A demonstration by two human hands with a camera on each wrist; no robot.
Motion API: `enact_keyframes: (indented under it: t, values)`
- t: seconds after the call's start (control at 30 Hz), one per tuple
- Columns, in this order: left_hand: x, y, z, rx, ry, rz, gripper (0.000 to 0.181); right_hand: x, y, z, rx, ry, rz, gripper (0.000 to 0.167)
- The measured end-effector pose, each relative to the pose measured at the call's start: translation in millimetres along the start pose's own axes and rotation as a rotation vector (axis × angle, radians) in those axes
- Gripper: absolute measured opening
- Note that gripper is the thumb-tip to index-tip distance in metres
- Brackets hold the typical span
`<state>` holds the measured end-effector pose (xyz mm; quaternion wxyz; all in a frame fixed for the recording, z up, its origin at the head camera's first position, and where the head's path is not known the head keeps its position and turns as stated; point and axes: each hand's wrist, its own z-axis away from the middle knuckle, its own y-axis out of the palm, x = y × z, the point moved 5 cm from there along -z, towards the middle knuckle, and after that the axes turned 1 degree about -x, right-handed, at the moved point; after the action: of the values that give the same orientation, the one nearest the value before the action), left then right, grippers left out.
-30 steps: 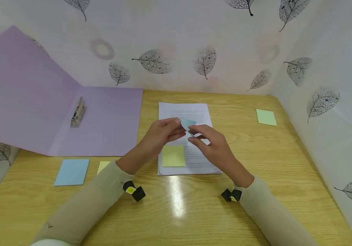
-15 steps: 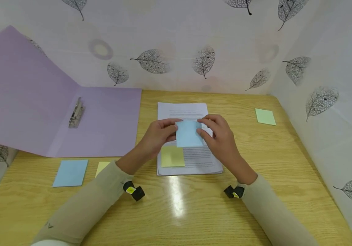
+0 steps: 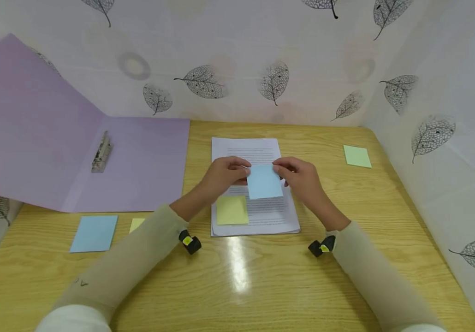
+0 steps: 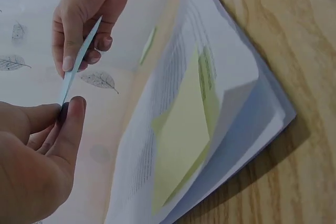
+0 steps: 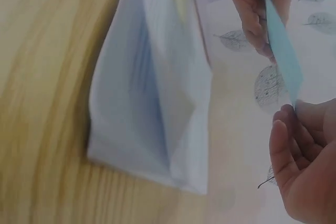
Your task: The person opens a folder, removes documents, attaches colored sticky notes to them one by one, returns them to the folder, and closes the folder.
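Observation:
A light blue sticky note (image 3: 264, 182) is held up over the printed sheets (image 3: 270, 221) by its two upper corners. The left hand (image 3: 226, 176) pinches its left corner between thumb and fingers, and the right hand (image 3: 299, 177) pinches the right one. Both wrist views show the note (image 4: 79, 66) (image 5: 283, 53) nearly edge-on between the two hands, above the paper stack. A yellow sticky note (image 3: 232, 210) lies on the lower left part of the top sheet, below the blue note and apart from it.
An open purple folder (image 3: 146, 161) with a metal clip (image 3: 102, 154) stands at the left. In front of it are a blue pad (image 3: 94, 234) and a yellow pad (image 3: 136, 224), partly hidden by the left sleeve. A green pad (image 3: 357, 156) lies at the back right.
The blue note, bent between the hands at first, has been spread flat and moved slightly right. The right hand has shifted its hold to the note's upper right corner.

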<state>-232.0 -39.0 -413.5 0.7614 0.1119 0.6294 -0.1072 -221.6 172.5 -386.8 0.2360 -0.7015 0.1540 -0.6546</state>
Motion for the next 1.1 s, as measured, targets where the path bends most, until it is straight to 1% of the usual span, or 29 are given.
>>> enact_keyframes:
  t: [0.1, 0.27, 0.37, 0.47, 0.6, 0.8, 1.1]
  values:
    - [2.8, 0.9, -12.9, -0.003, -0.003, -0.088, 0.019, -10, 0, -9.3, 0.054, 0.056, 0.025, 0.024]
    - [6.0, 3.0, -27.5, 0.013, 0.002, -0.293, 0.018, -25, -1, -23.2, 0.147, 0.130, 0.067, 0.022]
    - [9.0, 3.3, -34.9, 0.023, 0.007, -0.418, 0.017, -33, -1, -30.1, 0.170, 0.156, 0.077, 0.021]
    - [10.1, 3.1, -40.4, 0.025, 0.021, -0.515, 0.015, -37, 1, -35.4, 0.178, 0.152, 0.076, 0.020]
    - [10.8, 3.6, -44.9, 0.035, 0.028, -0.587, 0.015, -42, 5, -40.3, 0.181, 0.146, 0.092, 0.019]
    - [11.5, 4.1, -47.0, 0.033, 0.043, -0.687, 0.015, -47, 9, -43.9, 0.189, 0.146, 0.143, 0.016]
    - [13.1, 3.6, -48.2, -0.005, 0.033, -0.763, 0.014, -51, 15, -48.0, 0.198, 0.149, 0.169, 0.015]
